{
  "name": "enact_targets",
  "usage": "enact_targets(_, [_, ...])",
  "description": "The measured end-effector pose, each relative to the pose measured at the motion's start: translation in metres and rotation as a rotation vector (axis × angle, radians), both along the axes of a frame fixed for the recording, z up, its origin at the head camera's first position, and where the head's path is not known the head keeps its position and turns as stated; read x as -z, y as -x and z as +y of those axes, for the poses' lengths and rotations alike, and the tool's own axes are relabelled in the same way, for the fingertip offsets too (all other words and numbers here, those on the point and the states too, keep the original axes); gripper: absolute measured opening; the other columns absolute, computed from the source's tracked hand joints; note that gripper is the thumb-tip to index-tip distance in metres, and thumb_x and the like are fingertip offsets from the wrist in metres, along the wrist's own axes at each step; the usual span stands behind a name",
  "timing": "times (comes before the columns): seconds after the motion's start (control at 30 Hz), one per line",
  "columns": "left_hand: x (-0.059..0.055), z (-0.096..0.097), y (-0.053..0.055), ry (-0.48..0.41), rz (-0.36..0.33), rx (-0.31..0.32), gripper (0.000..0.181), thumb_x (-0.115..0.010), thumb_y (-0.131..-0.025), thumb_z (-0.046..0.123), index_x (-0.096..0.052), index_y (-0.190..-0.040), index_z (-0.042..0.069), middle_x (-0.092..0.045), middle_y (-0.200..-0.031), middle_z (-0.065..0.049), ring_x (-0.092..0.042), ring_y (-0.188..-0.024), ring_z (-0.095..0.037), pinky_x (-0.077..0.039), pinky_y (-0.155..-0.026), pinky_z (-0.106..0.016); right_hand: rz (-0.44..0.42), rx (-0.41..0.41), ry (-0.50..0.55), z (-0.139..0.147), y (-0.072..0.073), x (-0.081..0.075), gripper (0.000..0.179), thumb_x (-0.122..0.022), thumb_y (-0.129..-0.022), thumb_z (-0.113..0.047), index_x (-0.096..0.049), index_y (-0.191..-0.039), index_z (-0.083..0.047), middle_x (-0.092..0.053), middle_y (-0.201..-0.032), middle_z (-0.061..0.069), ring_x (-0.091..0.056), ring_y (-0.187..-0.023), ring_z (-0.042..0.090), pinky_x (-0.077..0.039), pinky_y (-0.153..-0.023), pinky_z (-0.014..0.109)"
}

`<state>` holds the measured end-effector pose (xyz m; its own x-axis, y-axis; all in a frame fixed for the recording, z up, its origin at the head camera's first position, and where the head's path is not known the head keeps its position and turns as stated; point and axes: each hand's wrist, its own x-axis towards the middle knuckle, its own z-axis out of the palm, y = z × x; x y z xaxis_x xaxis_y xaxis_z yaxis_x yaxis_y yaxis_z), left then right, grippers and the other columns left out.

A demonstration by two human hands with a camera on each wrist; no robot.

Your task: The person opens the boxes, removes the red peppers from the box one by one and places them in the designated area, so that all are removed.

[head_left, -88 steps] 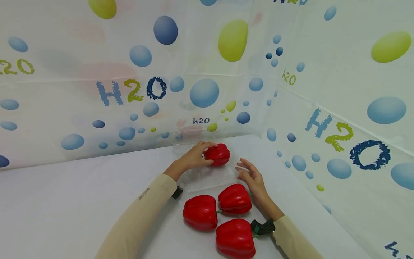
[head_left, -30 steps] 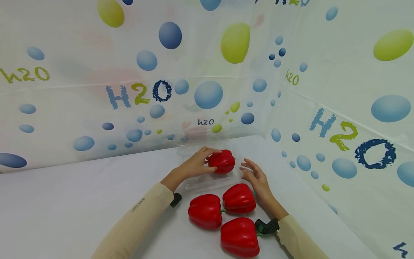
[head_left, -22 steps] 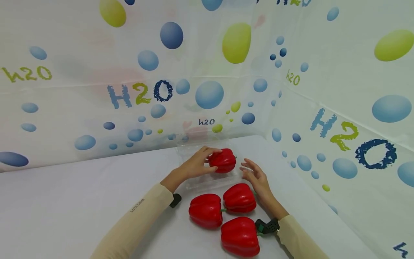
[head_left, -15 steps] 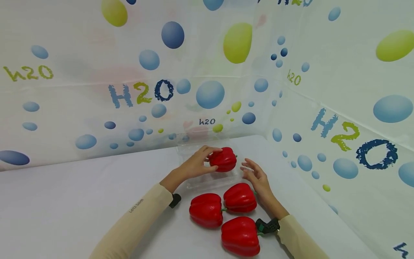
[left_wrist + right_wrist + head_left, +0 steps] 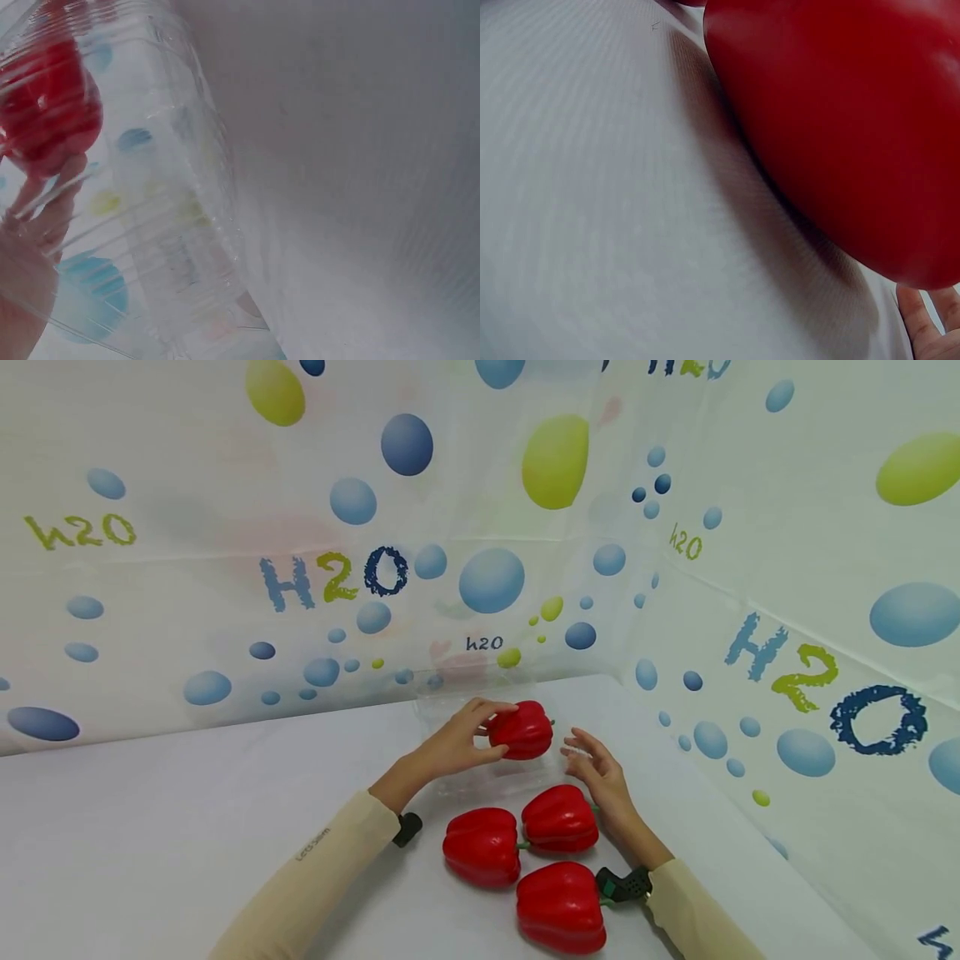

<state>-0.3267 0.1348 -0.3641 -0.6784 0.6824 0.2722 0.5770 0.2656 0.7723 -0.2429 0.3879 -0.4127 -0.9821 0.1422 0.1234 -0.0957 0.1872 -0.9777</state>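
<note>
My left hand grips a red bell pepper, with fingers on top and thumb on the near side. That pepper is over a clear plastic clamshell box at the back of the table, its short stem pointing right. In the left wrist view the box wall stands in front of the hand and the pepper. My right hand has loosely bent fingers at the right side of the box, holding nothing. Its fingers show behind a large red bell pepper in the right wrist view.
Three more red bell peppers lie in front of the box: one on the left, one by the right forearm and one nearest. A white cloth covers the table. A patterned curtain stands behind and at right.
The whole scene has shifted slightly right as the head turned. Over the last second the held pepper has risen a little with the left hand's grip. The right hand stays in place.
</note>
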Motion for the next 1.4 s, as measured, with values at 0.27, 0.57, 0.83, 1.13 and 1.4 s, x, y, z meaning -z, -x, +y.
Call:
enact_targets(0.27, [-0.004,0.001,-0.008,-0.029,0.012,0.005,0.060,-0.071,-0.087,0.009,-0.046,-0.141,0.016,-0.048,-0.131,-0.010,-0.051,-0.117,-0.025,-0.050,-0.096,-0.046,-0.003,0.000,0.005,0.000,0.000,0.000,0.052,-0.056,-0.099,-0.015,-0.040,-0.148,-0.014,-0.049,-0.144,0.014,-0.052,-0.128,0.031,-0.051,-0.091,0.023])
enact_targets(0.57, [-0.011,-0.001,-0.014,-0.049,0.022,0.004,0.062,-0.073,-0.086,0.008,-0.046,-0.141,0.016,-0.048,-0.132,-0.010,-0.050,-0.119,-0.025,-0.050,-0.097,-0.047,0.003,-0.015,0.010,-0.001,-0.001,-0.002,0.053,-0.057,-0.099,-0.017,-0.038,-0.148,-0.013,-0.047,-0.145,0.013,-0.052,-0.128,0.029,-0.051,-0.092,0.023])
enact_targets(0.83, [-0.011,-0.005,-0.022,-0.035,0.020,0.008,0.061,-0.072,-0.087,0.010,-0.046,-0.142,0.019,-0.048,-0.133,-0.006,-0.050,-0.118,-0.021,-0.051,-0.096,-0.041,0.005,-0.013,-0.006,0.001,-0.001,-0.002,0.053,-0.057,-0.099,-0.019,-0.038,-0.148,-0.012,-0.048,-0.145,0.014,-0.053,-0.126,0.027,-0.051,-0.092,0.023])
enact_targets(1.13, [-0.009,-0.012,-0.028,-0.059,0.027,0.025,0.061,-0.072,-0.087,0.009,-0.046,-0.142,0.019,-0.047,-0.134,-0.006,-0.050,-0.119,-0.021,-0.050,-0.097,-0.042,0.010,-0.026,-0.004,0.002,-0.001,0.000,0.054,-0.058,-0.099,-0.022,-0.038,-0.149,-0.013,-0.047,-0.145,0.015,-0.051,-0.129,0.030,-0.050,-0.093,0.024])
enact_targets(1.4, [-0.017,-0.017,-0.035,-0.075,0.039,0.022,0.063,-0.073,-0.086,0.009,-0.046,-0.141,0.020,-0.048,-0.134,-0.005,-0.049,-0.121,-0.020,-0.051,-0.096,-0.033,0.011,-0.034,-0.011,0.002,-0.002,-0.001,0.055,-0.057,-0.099,-0.023,-0.037,-0.149,-0.014,-0.047,-0.146,0.013,-0.052,-0.128,0.029,-0.050,-0.094,0.026])
